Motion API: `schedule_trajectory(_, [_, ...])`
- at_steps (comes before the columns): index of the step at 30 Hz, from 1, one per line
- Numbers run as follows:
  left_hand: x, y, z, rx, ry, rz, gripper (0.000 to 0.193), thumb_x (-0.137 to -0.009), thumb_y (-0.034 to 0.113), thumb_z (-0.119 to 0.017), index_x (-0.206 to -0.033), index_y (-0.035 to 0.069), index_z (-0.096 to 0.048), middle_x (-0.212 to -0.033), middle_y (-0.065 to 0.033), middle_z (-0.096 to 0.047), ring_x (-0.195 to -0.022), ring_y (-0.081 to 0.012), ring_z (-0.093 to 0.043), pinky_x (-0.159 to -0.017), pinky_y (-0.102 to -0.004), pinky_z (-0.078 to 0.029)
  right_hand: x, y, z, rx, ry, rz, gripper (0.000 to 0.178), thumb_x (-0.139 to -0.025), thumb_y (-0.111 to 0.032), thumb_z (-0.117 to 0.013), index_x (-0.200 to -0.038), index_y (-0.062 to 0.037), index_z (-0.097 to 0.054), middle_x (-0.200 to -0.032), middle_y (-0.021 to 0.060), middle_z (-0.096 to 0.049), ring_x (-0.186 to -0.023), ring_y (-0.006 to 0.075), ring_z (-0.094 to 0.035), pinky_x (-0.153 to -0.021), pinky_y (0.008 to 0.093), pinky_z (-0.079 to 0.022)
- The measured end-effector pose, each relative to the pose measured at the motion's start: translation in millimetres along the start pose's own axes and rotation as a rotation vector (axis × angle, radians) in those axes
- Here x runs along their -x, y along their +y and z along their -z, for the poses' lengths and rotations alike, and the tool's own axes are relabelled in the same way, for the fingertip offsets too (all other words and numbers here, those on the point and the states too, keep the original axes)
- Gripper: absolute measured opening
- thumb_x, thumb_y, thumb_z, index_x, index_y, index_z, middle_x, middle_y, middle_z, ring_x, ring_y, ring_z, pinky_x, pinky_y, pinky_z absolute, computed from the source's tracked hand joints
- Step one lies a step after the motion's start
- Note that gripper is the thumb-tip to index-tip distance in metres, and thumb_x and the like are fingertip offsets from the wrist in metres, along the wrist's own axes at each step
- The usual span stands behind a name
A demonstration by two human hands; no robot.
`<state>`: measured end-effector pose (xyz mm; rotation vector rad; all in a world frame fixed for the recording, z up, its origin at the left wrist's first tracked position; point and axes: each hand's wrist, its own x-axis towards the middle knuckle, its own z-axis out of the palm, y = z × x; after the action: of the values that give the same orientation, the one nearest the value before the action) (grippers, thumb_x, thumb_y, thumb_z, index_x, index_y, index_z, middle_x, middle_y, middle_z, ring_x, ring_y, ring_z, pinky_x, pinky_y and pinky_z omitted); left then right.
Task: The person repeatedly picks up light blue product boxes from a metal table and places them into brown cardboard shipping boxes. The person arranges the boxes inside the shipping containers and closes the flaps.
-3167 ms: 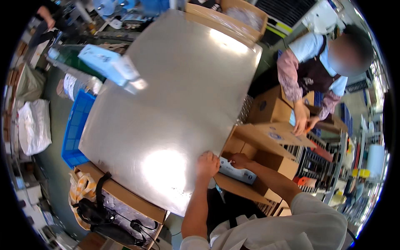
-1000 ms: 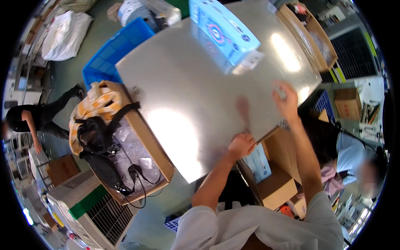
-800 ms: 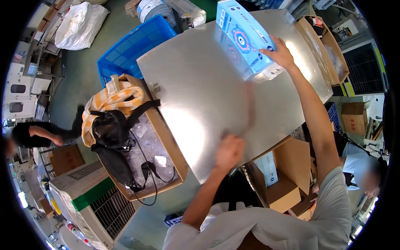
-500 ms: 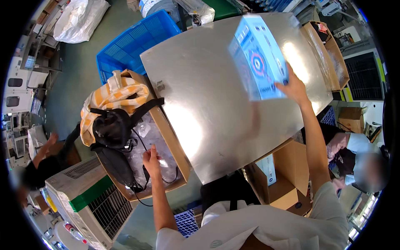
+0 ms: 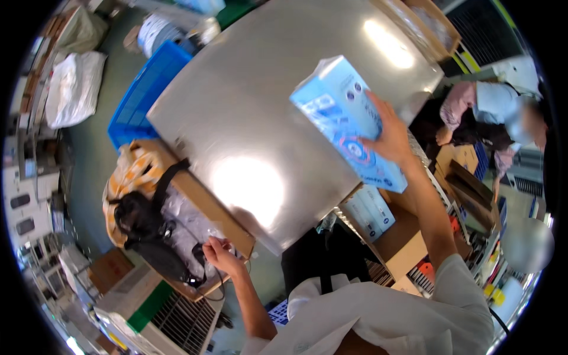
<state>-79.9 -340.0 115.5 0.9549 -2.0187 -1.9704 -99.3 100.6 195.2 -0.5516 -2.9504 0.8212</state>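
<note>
My right hand (image 5: 391, 135) is closed on a light-blue printed carton (image 5: 349, 118), holding it tilted above the metal tabletop with its lower end near an open cardboard box (image 5: 408, 239). Another light-blue carton (image 5: 368, 214) stands inside that box. My left hand (image 5: 223, 255) hovers over a cardboard box of clear plastic bags (image 5: 192, 220), at the edge nearest me. Its fingers are curled; anything between them is too small to make out. Beside it lie a black bag (image 5: 139, 216) and a thin black cord. A yellow-and-white checked cloth (image 5: 133, 171) drapes over the same box.
The shiny metal table (image 5: 248, 106) fills the middle. Beyond its left edge is a blue plastic crate (image 5: 139, 97). A long cardboard box (image 5: 432, 29) sits at the far right. Another person (image 5: 473, 112) is at the right, near brown cartons. A grey machine (image 5: 160, 313) stands at lower left.
My right hand has brought the light-blue carton nearer to me, toward the open cardboard box. The whole view has turned. My left hand stays over the box of plastic bags.
</note>
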Motion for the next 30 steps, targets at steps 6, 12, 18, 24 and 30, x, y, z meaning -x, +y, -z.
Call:
schedule_trajectory(6, [129,12,-106,-0.150,-1.260,-0.411,0.007,-0.088,0.001,-0.051,-0.084,0.002,-0.056,-0.079,-0.0081,-0.057,-0.066,-0.0175,-0.055,-0.062,-0.0277,-0.045,224,102,5,-0.065,0.348,0.332,0.098,-0.054,-0.015,-0.080,-0.140,-0.0194,-0.035,-0.121,0.0244,-0.050,-0.103,0.0436,-0.057,-0.083,0.0486,-0.048])
schedule_trajectory(12, [238,-53,-159,-1.097,-1.797,-1.032,0.015,-0.086,0.021,-0.057,-0.083,0.006,-0.056,-0.087,-0.0121,-0.065,-0.073,-0.0281,-0.065,-0.063,-0.0402,-0.051,341,175,-55,0.136,0.430,-0.068,0.085,-0.047,-0.008,-0.077,-0.128,-0.0181,-0.052,-0.120,0.0217,-0.054,-0.104,0.0399,-0.057,-0.085,0.0470,-0.049])
schedule_trajectory(18, [250,-57,-152,-1.473,-1.751,-0.886,0.018,-0.085,0.024,-0.056,-0.092,0.008,-0.058,-0.084,-0.0140,-0.066,-0.074,-0.0329,-0.066,-0.065,-0.0459,-0.050,303,214,-120,0.259,0.287,-0.357,0.079,-0.058,-0.007,-0.066,-0.132,-0.0279,-0.051,-0.128,0.0145,-0.046,-0.119,0.0352,-0.043,-0.103,0.0469,-0.034])
schedule_trajectory(24, [249,-57,-155,-1.550,-1.654,-0.887,0.015,-0.086,0.023,-0.056,-0.093,0.010,-0.058,-0.083,-0.0142,-0.066,-0.076,-0.0365,-0.064,-0.066,-0.0487,-0.048,280,213,-117,0.319,0.233,-0.329,0.075,-0.069,-0.004,-0.061,-0.137,-0.0315,-0.046,-0.127,0.0174,-0.046,-0.116,0.0368,-0.043,-0.102,0.0476,-0.032])
schedule_trajectory(30, [252,-57,-163,-1.630,-1.726,-0.959,0.017,-0.087,0.025,-0.056,-0.094,0.009,-0.059,-0.080,-0.0126,-0.067,-0.077,-0.0357,-0.064,-0.066,-0.0475,-0.048,273,238,-161,0.270,0.101,-0.326,0.074,-0.072,-0.004,-0.061,-0.139,-0.0313,-0.044,-0.130,0.0170,-0.045,-0.121,0.0367,-0.042,-0.103,0.0464,-0.032])
